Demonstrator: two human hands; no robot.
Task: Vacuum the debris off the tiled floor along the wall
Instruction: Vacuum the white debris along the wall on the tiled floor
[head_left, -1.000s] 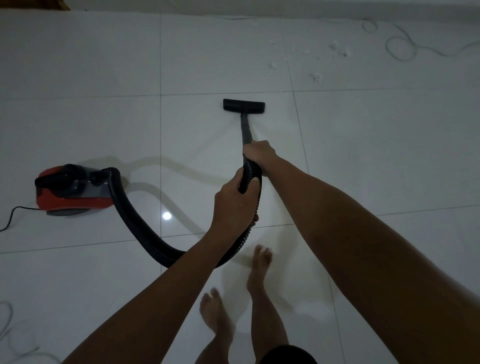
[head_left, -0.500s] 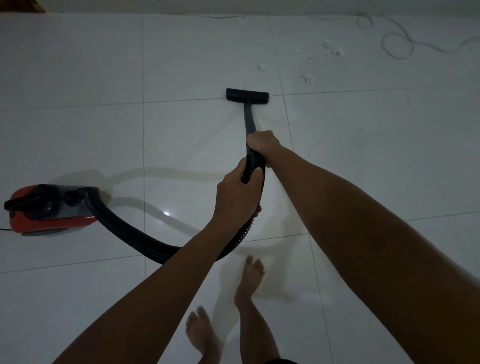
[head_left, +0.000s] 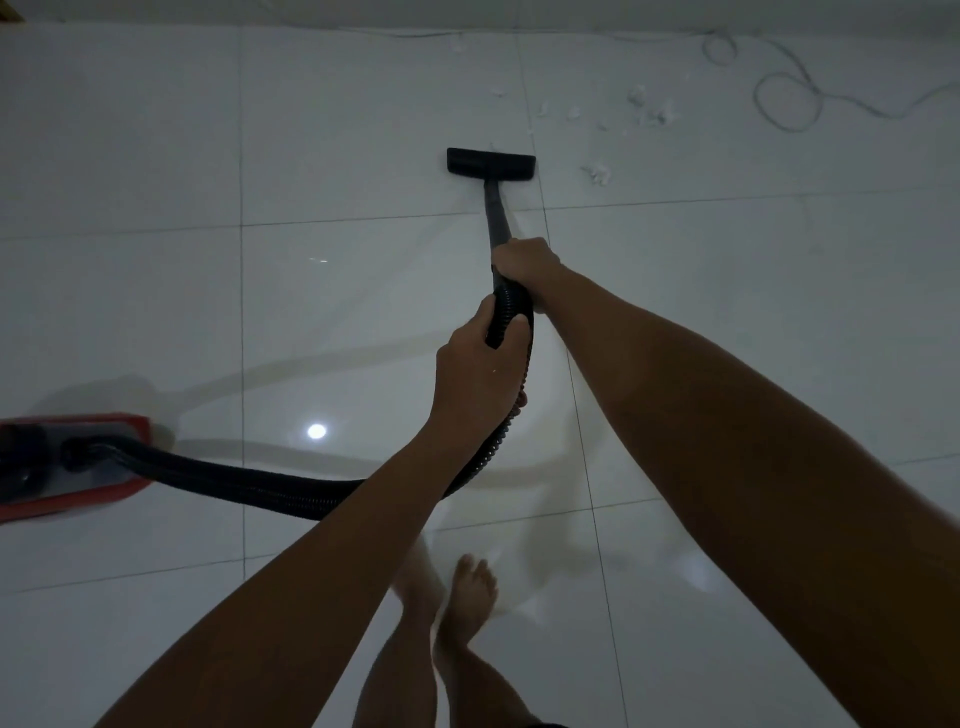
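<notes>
The person stands barefoot on the tiled floor (head_left: 363, 130) and works the vacuum toward the wall (head_left: 467, 10) at the top of the view. The right hand (head_left: 524, 260) is wrapped around the wand (head_left: 496, 218) just above where the hose (head_left: 249, 480) joins it. The left hand (head_left: 478, 369) grips the ribbed hose a little lower down. The nozzle (head_left: 491, 163) lies flat on the floor, well short of the wall.

The debris (head_left: 649, 106), small white scraps, lies scattered beyond and to the right of the nozzle, with one clump (head_left: 597, 174) near its right end. None of it sits under the nozzle as far as can be seen. The step in hand looks like the approach to the first scraps.

The next move calls for a push forward and rightward, keeping the nozzle flat. A thin cord (head_left: 789, 98) loops on the floor just right of the scraps and could be sucked in. The red canister (head_left: 78, 467) sits at the left edge, its hose nearly straight, so it may need to be pulled along.
</notes>
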